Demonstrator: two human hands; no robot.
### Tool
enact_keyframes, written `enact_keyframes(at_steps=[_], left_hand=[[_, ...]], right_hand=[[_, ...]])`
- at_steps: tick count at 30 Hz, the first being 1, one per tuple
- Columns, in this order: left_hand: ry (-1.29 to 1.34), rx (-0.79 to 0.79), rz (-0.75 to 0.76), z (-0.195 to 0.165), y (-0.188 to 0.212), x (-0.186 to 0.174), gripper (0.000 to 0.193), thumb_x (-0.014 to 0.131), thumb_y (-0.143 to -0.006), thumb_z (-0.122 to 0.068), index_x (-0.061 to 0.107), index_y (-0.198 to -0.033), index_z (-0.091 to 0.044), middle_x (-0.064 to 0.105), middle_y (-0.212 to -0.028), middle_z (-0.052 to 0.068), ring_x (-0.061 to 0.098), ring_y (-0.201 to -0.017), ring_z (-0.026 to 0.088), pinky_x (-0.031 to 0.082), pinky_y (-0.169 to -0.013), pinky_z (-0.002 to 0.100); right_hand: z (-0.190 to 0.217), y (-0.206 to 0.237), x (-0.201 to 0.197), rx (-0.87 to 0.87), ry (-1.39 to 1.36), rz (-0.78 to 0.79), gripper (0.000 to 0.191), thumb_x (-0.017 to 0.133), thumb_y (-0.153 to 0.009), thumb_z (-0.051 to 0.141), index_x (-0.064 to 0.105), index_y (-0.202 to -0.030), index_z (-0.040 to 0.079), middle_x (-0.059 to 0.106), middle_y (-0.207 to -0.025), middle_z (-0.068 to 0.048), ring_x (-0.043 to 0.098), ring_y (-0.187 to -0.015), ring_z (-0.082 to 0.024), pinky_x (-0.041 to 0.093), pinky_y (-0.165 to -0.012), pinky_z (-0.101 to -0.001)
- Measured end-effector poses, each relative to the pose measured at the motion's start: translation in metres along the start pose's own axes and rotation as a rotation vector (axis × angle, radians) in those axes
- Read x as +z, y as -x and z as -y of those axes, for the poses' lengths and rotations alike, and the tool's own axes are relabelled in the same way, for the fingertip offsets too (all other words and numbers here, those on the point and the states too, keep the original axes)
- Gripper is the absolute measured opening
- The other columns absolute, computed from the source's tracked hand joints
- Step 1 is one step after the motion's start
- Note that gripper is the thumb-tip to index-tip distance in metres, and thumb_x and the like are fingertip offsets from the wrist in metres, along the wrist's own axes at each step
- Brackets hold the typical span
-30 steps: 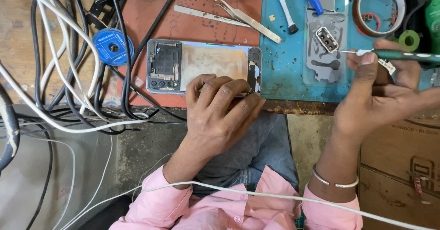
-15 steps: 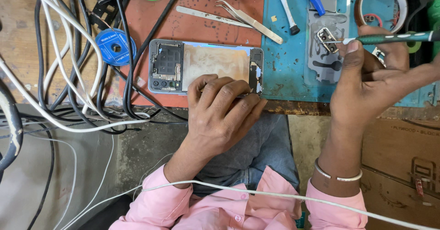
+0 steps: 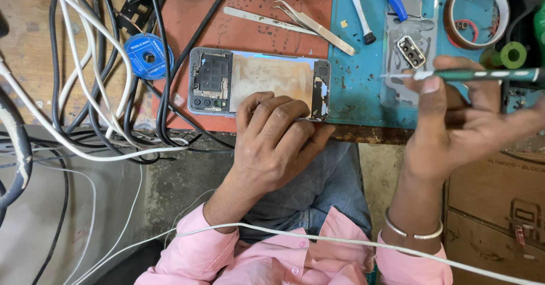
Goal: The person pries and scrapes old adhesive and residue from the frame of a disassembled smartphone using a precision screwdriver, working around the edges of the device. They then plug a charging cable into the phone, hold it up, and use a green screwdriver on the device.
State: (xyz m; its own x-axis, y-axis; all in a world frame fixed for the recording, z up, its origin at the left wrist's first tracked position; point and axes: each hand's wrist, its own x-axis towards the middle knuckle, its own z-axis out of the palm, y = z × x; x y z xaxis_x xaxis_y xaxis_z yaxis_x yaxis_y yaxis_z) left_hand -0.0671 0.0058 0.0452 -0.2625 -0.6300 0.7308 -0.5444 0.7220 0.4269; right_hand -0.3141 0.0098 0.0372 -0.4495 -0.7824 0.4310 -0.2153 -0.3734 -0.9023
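An opened phone (image 3: 255,80) with its back cover off lies flat at the bench edge, circuit parts exposed at its left end. My left hand (image 3: 275,143) rests on its near edge, fingers pressing it down. My right hand (image 3: 454,120) is closed around a slim green screwdriver (image 3: 482,75), whose tip points left over a grey metal phone part (image 3: 406,63) on the teal mat (image 3: 355,92). A small camera module (image 3: 411,51) sits on that grey part.
Metal tweezers (image 3: 309,22) lie beyond the phone on the red mat (image 3: 250,1). A blue solder-wick spool (image 3: 149,55) and a tangle of black and white cables (image 3: 96,92) fill the left. A tape roll (image 3: 476,12) sits far right. A cardboard box (image 3: 499,217) stands below.
My right hand with the screwdriver has shifted slightly up and left over the grey part. My left hand stays on the phone.
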Motion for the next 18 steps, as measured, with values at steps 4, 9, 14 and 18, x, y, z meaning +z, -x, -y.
enact_keyframes(at_steps=[4,9,14,18], left_hand=[[0.006,0.004,0.001,0.0,0.0,0.0,0.034,0.093,-0.087,-0.017,0.059,-0.09,-0.011,0.061,-0.108,0.006,0.063,-0.105,0.025,0.045,-0.099,0.046],[-0.002,0.003,0.004,0.0,-0.001,-0.001,0.035,0.093,-0.087,-0.018,0.059,-0.09,-0.01,0.061,-0.109,0.006,0.063,-0.105,0.025,0.045,-0.1,0.046],[-0.014,0.003,0.005,0.0,-0.002,0.0,0.035,0.093,-0.087,-0.019,0.059,-0.089,-0.011,0.061,-0.109,0.006,0.063,-0.105,0.025,0.045,-0.1,0.046],[-0.019,0.006,0.007,0.0,-0.001,-0.001,0.034,0.092,-0.087,-0.019,0.06,-0.09,-0.01,0.061,-0.11,0.006,0.063,-0.106,0.025,0.045,-0.1,0.046]], right_hand=[[0.01,0.032,0.01,-0.059,0.07,0.078,0.093,0.073,-0.106,0.003,-0.001,-0.158,0.023,0.074,-0.114,-0.024,0.069,-0.076,-0.022,0.053,-0.066,-0.0263],[0.012,0.052,0.018,-0.097,0.128,0.182,0.089,0.072,-0.115,0.003,0.002,-0.162,0.03,0.072,-0.117,-0.019,0.068,-0.077,-0.016,0.042,-0.06,-0.0154],[0.009,0.046,0.024,-0.108,0.09,0.224,0.091,0.071,-0.114,0.0,0.001,-0.162,0.034,0.071,-0.115,-0.02,0.066,-0.072,-0.014,0.038,-0.057,-0.0148],[0.011,0.044,0.027,-0.111,0.117,0.231,0.092,0.072,-0.114,0.0,0.0,-0.161,0.034,0.071,-0.113,-0.02,0.064,-0.068,-0.013,0.039,-0.057,-0.0151]])
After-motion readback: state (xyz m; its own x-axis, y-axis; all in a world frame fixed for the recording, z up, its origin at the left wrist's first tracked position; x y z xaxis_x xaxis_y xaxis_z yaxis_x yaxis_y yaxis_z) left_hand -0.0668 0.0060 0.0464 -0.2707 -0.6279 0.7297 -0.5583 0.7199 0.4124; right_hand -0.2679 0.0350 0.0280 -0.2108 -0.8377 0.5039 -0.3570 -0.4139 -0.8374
